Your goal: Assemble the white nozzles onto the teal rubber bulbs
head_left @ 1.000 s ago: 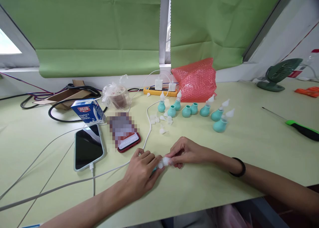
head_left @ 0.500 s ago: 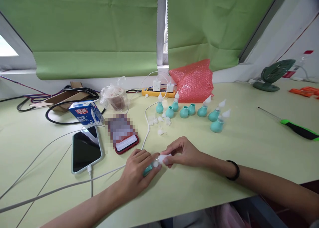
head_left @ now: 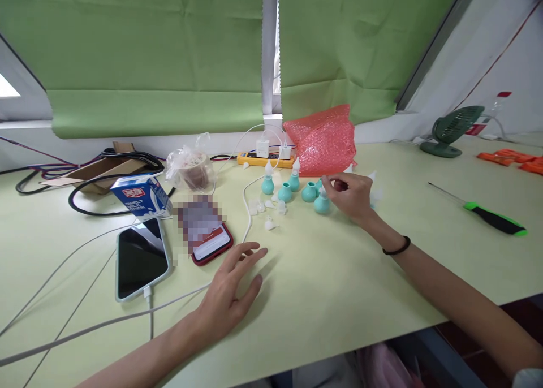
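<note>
The right hand (head_left: pixel 350 195) has its fingers pinched together at the top of a round teal bulb with a translucent collar (head_left: pixel 322 203); the bulb hangs upright below and just left of the fingertips, which hide its tip. Whether its base touches the pale green desk (head_left: pixel 322 280) cannot be told. Just left of it stands an open-necked teal bulb (head_left: pixel 308 192). The left hand (head_left: pixel 224 297), fingers spread and holding nothing, is well apart, nearer the red-cased phone (head_left: pixel 214 245).

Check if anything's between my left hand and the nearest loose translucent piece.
Nothing visible stands between your left hand and that translucent piece; the white cable runs to the piece's left.
</note>
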A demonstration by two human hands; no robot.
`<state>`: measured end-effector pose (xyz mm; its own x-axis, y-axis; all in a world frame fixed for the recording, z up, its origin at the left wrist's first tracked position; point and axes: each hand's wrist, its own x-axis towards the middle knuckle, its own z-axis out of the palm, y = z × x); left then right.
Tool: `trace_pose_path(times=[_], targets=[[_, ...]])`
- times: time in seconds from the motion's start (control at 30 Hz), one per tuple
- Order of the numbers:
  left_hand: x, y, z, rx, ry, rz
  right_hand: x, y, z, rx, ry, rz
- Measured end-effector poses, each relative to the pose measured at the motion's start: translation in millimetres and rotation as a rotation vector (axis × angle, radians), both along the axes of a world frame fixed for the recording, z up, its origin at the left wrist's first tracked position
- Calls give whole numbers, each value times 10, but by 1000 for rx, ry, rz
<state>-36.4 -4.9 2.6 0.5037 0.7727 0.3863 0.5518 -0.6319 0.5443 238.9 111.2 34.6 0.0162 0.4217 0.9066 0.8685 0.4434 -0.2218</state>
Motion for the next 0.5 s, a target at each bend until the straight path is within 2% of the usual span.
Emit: trace_pose_path(times=[0.17,0.33,0.4,0.5], targets=[[-5,-15,8,9,15,-9,93,107,-46,-93,11,-50],[8,-14,25,17,33,-11,51,32,-26,46,-9,-71],[12,-10,23,16,38,-20,-26,-57,-54,86,-74,-25],[13,-7,14,5,44,-34,-259,-248,-164,5,-216,181]])
